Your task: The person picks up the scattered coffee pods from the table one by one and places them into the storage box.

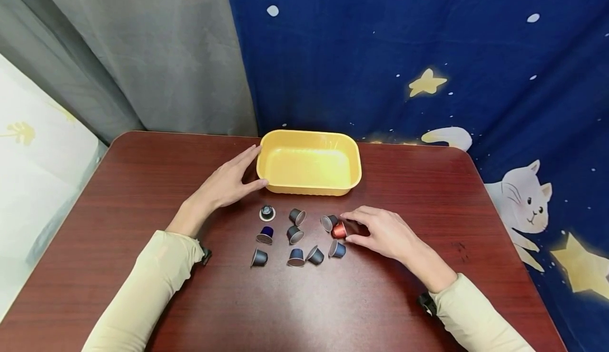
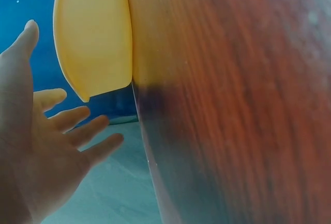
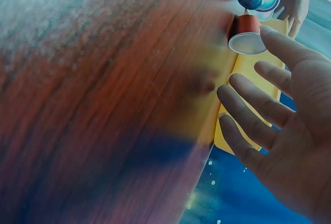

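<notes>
My left hand [image 1: 229,182] reaches to the left end of a yellow plastic basin [image 1: 309,189], fingers extended and thumb apart, fingertips right at its rim. In the left wrist view the same hand [image 2: 57,141] is spread beside the basin [image 2: 95,43]. My right hand [image 1: 383,231] is next to a red coffee capsule [image 1: 339,230], thumb and fingers parted around its right side. In the right wrist view the fingers are straight and the thumb tip is close to the red capsule [image 3: 248,25]. A dark grey capsule [image 1: 329,222] lies against the red one.
Several other capsules lie in loose rows before the basin, among them a dark blue one [image 1: 265,235], a blue one [image 1: 337,249] and a black one [image 1: 267,213] standing on its rim. Grey [image 1: 181,51] and blue curtains [image 1: 342,51] hang behind the brown table [image 1: 228,309].
</notes>
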`<move>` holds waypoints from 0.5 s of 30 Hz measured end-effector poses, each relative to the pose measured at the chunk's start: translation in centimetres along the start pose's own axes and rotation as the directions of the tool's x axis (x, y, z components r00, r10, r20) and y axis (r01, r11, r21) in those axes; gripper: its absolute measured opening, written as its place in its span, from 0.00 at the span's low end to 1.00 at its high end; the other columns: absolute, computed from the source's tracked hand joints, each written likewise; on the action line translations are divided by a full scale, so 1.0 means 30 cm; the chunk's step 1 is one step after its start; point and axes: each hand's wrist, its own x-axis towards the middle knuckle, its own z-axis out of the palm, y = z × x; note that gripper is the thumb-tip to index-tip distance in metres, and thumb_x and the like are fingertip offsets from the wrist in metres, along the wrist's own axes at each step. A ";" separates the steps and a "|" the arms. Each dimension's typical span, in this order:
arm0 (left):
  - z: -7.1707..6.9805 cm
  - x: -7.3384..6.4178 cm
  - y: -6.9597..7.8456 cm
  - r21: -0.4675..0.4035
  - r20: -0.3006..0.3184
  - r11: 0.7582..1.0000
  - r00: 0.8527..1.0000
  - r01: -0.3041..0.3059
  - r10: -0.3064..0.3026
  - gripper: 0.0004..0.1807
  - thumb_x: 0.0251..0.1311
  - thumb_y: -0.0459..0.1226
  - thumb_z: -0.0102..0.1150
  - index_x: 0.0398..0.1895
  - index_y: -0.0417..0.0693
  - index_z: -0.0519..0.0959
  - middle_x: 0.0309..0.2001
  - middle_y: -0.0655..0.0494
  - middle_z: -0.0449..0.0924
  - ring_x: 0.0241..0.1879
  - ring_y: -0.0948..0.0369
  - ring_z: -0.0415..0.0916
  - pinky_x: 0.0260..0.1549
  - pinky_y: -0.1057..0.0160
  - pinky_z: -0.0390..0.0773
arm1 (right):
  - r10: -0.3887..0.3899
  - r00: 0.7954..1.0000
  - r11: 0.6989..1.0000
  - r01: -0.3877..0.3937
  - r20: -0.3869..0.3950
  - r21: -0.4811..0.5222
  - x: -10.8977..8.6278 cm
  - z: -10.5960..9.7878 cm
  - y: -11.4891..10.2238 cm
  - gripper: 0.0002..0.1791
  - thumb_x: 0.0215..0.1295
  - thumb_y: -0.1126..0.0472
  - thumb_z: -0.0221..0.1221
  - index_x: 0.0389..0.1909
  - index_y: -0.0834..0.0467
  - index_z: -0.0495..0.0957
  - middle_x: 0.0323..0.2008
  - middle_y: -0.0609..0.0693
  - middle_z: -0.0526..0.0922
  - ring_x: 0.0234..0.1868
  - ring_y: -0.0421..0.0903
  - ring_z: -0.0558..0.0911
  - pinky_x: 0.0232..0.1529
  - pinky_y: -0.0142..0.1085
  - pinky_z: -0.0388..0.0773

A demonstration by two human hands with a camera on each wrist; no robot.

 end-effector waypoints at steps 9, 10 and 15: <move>0.007 0.023 -0.002 -0.038 0.034 0.999 0.999 0.000 0.002 0.54 0.57 0.70 0.53 0.81 0.60 0.46 0.77 0.55 0.53 0.74 0.53 0.56 0.70 0.47 0.58 | 0.000 1.000 1.000 -0.001 0.031 0.011 0.007 0.002 -0.004 0.23 0.59 0.44 0.69 0.55 0.44 0.83 0.47 0.38 0.83 0.49 0.38 0.81 0.45 0.41 0.81; 0.009 0.024 -0.003 -0.041 0.037 0.999 0.999 0.004 -0.002 0.54 0.57 0.71 0.53 0.81 0.60 0.46 0.77 0.55 0.53 0.73 0.53 0.56 0.70 0.46 0.58 | -0.006 1.000 1.000 0.005 0.029 0.012 0.008 0.002 -0.005 0.22 0.59 0.44 0.69 0.54 0.44 0.84 0.47 0.38 0.83 0.48 0.39 0.81 0.45 0.42 0.81; 0.017 0.024 -0.010 -0.056 0.049 0.998 0.999 0.024 -0.021 0.55 0.56 0.72 0.53 0.81 0.64 0.43 0.76 0.54 0.56 0.71 0.52 0.61 0.68 0.45 0.62 | -0.021 1.000 1.000 0.021 0.016 -0.007 0.015 0.009 -0.003 0.21 0.58 0.43 0.70 0.52 0.42 0.85 0.46 0.36 0.83 0.48 0.38 0.80 0.43 0.41 0.81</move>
